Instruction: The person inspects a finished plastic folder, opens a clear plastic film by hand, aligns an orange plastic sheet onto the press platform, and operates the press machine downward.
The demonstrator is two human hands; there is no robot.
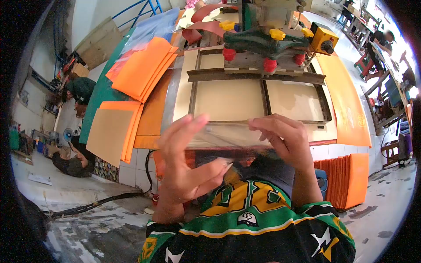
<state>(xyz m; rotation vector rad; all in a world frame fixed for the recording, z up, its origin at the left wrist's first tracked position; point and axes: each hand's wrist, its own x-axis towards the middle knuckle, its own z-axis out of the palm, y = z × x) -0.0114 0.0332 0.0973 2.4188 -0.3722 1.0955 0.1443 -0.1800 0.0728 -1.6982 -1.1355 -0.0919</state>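
Note:
My left hand point(186, 164) is raised over the front edge of the press bed, fingers spread and slightly blurred. My right hand point(283, 136) is curled, its thumb and fingertips close together near the same edge. A faint see-through strip or film point(223, 136) shows between the two hands; how it is held I cannot make out. Beyond them lies a metal frame point(265, 98) with dark bars over a cream sheet point(230, 98). Above the frame sits the green press head point(267, 44) with yellow knobs and red feet.
Stacked orange sheets point(142, 72) and a tan-topped pile point(109, 133) lie on the left. An orange sheet point(346, 101) covers the table's right side. Below it stands an orange stack point(346, 179). A yellow control box point(324, 38) is by the press. Other people are in the background.

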